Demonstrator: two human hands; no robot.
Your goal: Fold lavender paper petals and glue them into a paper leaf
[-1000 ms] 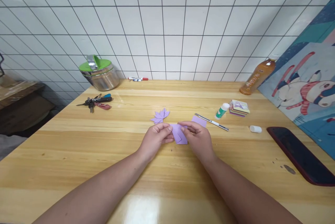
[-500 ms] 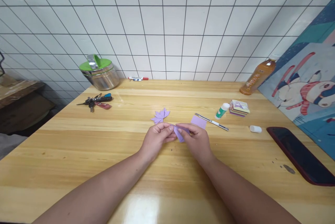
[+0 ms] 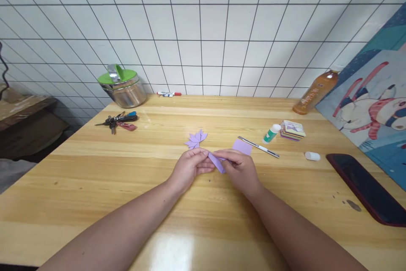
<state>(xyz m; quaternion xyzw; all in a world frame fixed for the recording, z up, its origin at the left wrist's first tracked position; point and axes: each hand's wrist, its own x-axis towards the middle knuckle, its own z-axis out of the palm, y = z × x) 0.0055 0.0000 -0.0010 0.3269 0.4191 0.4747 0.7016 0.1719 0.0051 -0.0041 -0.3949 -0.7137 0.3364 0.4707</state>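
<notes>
Paper in hand: your small purple paper piece (image 3: 216, 163) is folded into a narrow slanting strip, held between your two hands above the near-middle of the pale wooden table (image 3: 127, 203).
Left hand: your left hand (image 3: 189, 167) pinches the strip's upper end between thumb and fingers.
Right hand: your right hand (image 3: 239, 169) grips it from the other side, fingers curled narrow around the paper.
Folded so far: a pointed, leaf-like cluster of folded purple paper (image 3: 196, 139) lies just beyond your left hand and looks finished or nearly so; the strip seems only part-folded.
Not yet folded: a flat purple paper square (image 3: 242, 147) lies beyond your right hand, a slim silver cutter (image 3: 258, 147) across its edge.
Glue: the green-and-white glue stick (image 3: 271, 134) is out of your hands; whether any has been used, you cannot tell from here.
Hidden: your right fingers cover part of the strip, so its creases and layers are hard to read; your left hand hides the cluster's near edge.
Cut off: the dark, red-edged phone (image 3: 364, 186) runs out at the right border.
</notes>
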